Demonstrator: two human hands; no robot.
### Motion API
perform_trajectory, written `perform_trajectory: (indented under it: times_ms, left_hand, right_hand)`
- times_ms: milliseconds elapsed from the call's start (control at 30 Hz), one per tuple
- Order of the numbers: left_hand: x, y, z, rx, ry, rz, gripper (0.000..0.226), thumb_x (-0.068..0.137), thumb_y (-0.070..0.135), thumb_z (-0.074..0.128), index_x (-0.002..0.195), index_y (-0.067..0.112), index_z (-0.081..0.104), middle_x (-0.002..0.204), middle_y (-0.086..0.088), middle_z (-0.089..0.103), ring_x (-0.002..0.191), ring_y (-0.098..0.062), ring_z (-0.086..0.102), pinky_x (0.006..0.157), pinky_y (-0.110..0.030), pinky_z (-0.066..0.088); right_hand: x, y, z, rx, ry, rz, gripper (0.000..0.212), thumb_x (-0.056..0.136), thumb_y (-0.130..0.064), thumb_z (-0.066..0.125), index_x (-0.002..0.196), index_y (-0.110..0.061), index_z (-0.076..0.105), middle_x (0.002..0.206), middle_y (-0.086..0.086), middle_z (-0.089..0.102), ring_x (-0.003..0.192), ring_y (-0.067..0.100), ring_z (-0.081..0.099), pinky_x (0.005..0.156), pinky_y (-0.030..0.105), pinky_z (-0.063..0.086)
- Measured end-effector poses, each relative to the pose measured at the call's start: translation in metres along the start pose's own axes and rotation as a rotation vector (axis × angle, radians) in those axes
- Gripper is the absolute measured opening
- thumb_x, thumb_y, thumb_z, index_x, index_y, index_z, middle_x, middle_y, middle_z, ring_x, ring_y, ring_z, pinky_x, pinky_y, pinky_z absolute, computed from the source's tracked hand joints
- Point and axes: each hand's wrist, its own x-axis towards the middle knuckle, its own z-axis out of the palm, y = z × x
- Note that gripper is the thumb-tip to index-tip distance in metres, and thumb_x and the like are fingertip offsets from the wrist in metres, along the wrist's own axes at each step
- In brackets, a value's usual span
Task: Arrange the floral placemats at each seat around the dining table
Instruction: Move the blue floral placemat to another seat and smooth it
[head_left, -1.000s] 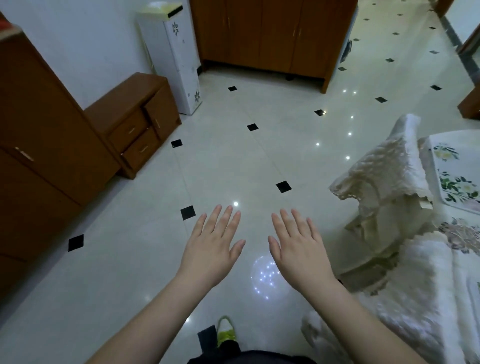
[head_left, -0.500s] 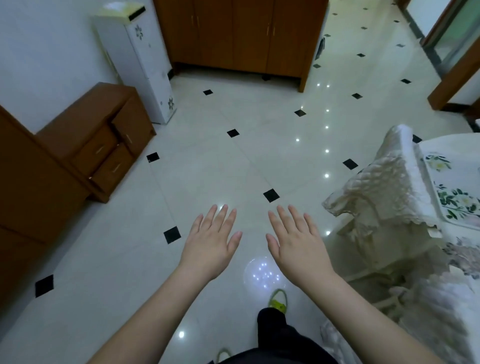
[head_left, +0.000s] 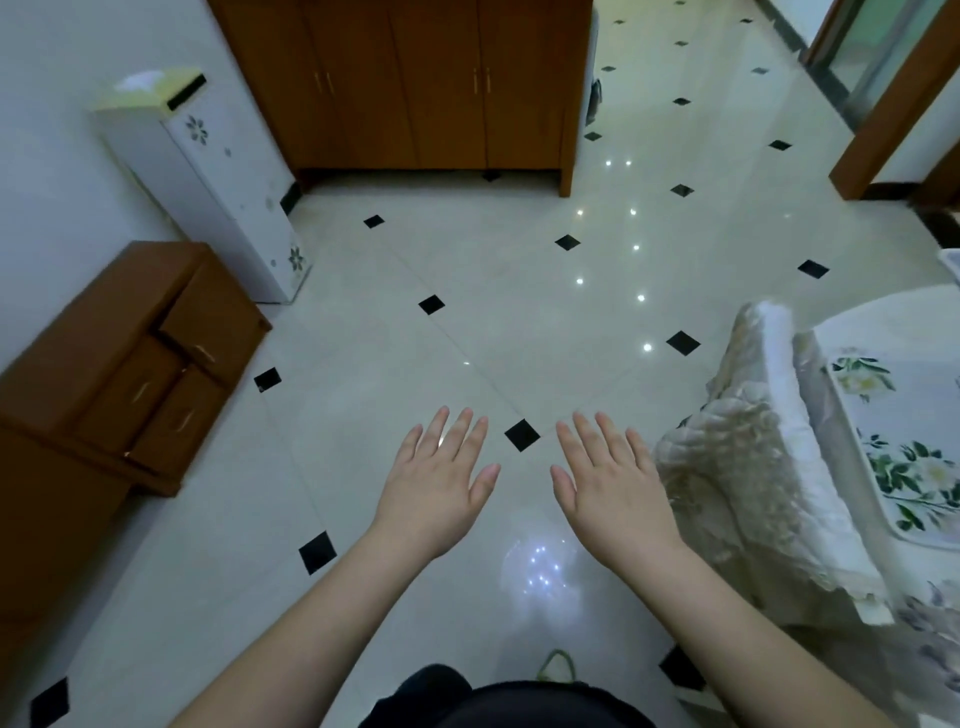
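Both the left hand (head_left: 435, 491) and right hand (head_left: 613, 486) are flat, empty, left of the table (head_left: 878, 332). A floral placemat (head_left: 904, 447) lies there; reaching blindly could snag the chair cover (head_left: 748, 467).

placemat (head_left: 906, 447) cut off right — table edge too

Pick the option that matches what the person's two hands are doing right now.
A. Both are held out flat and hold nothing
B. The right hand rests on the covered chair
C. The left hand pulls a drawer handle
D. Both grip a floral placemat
A: the left hand and right hand are spread, fingers straight, above the tiled floor, while the floral placemat lies untouched on the table at the right.
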Motion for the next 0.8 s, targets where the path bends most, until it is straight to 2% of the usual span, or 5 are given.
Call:
perform_trajectory:
  times_ms: [300, 500, 700, 733, 800]
  left_hand:
    - [0.111, -0.041, -0.015, -0.009, 0.018, 0.046, 0.109, 0.065, 0.069, -0.041, 0.157, 0.031, 0.002, 0.166, 0.008, 0.002, 0.152, -0.013, -0.006, 0.12, -0.037, -0.004]
    - [0.203, -0.087, -0.036, 0.008, 0.031, 0.129, 0.088, 0.079, 0.063, -0.017, 0.157, 0.027, 0.002, 0.166, 0.007, -0.001, 0.152, -0.014, -0.007, 0.121, -0.037, -0.003]
    - [0.275, -0.135, -0.043, 0.083, 0.102, 0.242, 0.069, 0.097, 0.055, 0.018, 0.143, 0.013, 0.05, 0.15, -0.005, 0.047, 0.142, -0.025, 0.038, 0.113, -0.041, 0.016]
    - [0.286, -0.136, -0.047, 0.077, 0.062, 0.256, 0.072, 0.098, 0.056, 0.013, 0.145, 0.013, 0.048, 0.152, -0.005, 0.044, 0.144, -0.024, 0.035, 0.114, -0.041, 0.014]
    - [0.31, -0.133, -0.055, 0.067, 0.038, 0.296, 0.084, 0.091, 0.061, -0.007, 0.155, 0.018, 0.026, 0.163, -0.001, 0.02, 0.152, -0.02, 0.012, 0.117, -0.038, -0.001]
  right_hand:
    - [0.112, -0.002, 0.016, -0.009, -0.009, 0.033, 0.058, 0.095, -0.041, 0.029, 0.132, -0.01, 0.06, 0.136, 0.011, 0.059, 0.129, 0.032, 0.053, 0.107, 0.044, 0.024]
    - [0.2, -0.024, 0.032, -0.056, -0.001, 0.062, 0.057, 0.094, -0.04, 0.031, 0.131, -0.01, 0.061, 0.135, 0.011, 0.06, 0.127, 0.031, 0.055, 0.107, 0.045, 0.026]
    - [0.263, -0.025, 0.03, -0.109, 0.013, 0.159, 0.056, 0.095, -0.039, 0.03, 0.134, -0.01, 0.058, 0.137, 0.011, 0.059, 0.13, 0.031, 0.052, 0.108, 0.045, 0.025]
    - [0.271, -0.021, 0.03, -0.115, 0.011, 0.193, 0.056, 0.095, -0.04, 0.03, 0.134, -0.011, 0.058, 0.137, 0.01, 0.059, 0.13, 0.031, 0.052, 0.108, 0.044, 0.025]
    - [0.287, -0.009, 0.03, -0.118, 0.009, 0.279, 0.056, 0.095, -0.04, 0.03, 0.133, -0.012, 0.059, 0.136, 0.01, 0.059, 0.129, 0.031, 0.053, 0.108, 0.043, 0.023]
